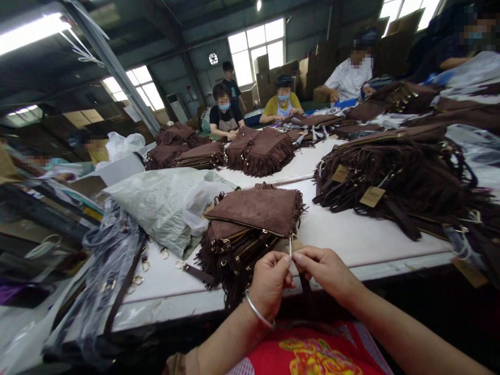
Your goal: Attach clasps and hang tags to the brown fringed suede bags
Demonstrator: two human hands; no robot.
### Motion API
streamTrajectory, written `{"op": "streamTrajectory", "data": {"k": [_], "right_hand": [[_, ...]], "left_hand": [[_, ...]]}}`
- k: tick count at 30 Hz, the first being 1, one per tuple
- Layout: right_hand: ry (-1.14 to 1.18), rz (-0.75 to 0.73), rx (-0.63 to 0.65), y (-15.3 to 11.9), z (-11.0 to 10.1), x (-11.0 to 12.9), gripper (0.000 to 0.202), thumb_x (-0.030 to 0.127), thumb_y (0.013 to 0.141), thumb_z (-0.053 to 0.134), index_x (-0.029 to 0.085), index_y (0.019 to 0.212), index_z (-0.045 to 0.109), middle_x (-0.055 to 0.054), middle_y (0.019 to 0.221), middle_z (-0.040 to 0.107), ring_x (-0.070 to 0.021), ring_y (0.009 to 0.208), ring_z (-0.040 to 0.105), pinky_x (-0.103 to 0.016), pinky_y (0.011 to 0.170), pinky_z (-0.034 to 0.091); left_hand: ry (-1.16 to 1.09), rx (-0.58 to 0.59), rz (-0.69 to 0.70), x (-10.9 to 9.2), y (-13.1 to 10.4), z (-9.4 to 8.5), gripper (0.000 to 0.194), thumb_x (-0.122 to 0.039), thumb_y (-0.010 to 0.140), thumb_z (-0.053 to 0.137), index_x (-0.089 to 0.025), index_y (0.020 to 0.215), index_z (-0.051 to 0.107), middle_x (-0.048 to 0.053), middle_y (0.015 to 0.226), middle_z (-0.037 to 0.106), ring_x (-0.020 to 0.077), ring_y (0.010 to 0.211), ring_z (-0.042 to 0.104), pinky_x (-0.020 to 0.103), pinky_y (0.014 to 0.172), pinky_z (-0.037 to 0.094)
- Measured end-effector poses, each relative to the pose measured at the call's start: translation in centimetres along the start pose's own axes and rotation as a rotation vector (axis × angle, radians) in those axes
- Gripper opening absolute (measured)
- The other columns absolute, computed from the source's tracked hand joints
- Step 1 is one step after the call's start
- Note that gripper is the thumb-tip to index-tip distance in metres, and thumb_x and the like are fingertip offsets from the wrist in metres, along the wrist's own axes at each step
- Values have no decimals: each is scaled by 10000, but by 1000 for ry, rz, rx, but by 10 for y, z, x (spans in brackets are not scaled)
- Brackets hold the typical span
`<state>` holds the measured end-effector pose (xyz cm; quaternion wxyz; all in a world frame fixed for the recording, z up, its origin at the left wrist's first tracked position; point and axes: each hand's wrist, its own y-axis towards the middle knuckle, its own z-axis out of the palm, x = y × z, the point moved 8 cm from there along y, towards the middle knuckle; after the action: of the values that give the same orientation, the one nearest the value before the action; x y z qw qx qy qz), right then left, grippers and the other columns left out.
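Observation:
My left hand [269, 277], with a silver bangle at its wrist, and my right hand [326, 268] pinch a thin white cord [290, 246] between them. The cord runs up to the front corner of a brown fringed bag [255, 209] with a gold zipper. A kraft-coloured tag [295, 245] shows in part just behind my fingers. That bag lies on top of a stack of similar bags [226, 255] at the table's front edge. Beside the stack, a dark strap with a metal clasp [195, 271] rests on the table.
To the right is a large pile of tagged fringed bags [390, 172]. Further stacks [260, 151] stand behind. At left lie a pale plastic sack [156, 198] and plastic-wrapped straps [113, 271] with clasps. Several people work across the white table [344, 234].

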<state>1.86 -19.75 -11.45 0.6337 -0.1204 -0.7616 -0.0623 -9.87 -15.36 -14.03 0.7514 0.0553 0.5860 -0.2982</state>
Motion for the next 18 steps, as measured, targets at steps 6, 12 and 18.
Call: {"op": "streamTrajectory", "data": {"k": [6,12,18], "right_hand": [[226,139,-33,5,8,-9,339,481,725,664,146,676,668,21,572,513,-116,559,430,-253,526,349],[139,107,-56,4,4,-12,342,482,741,641,151,653,653,23,559,508,-119,563,419,-260,539,337],[-79,-11,-85,5,-16,-1,306,444,766,630,169,639,677,-5,629,589,-159,653,514,-289,640,400]], "left_hand": [[51,-23,28,3,-1,-3,354,-470,739,724,-147,731,579,-47,475,483,78,424,445,211,463,380],[-77,15,58,-1,-2,-6,310,-399,739,755,-144,743,577,-39,557,495,50,477,418,176,465,306],[-361,258,-52,-10,-6,10,315,-431,803,697,-168,778,526,-61,590,455,27,408,339,162,389,227]]}}
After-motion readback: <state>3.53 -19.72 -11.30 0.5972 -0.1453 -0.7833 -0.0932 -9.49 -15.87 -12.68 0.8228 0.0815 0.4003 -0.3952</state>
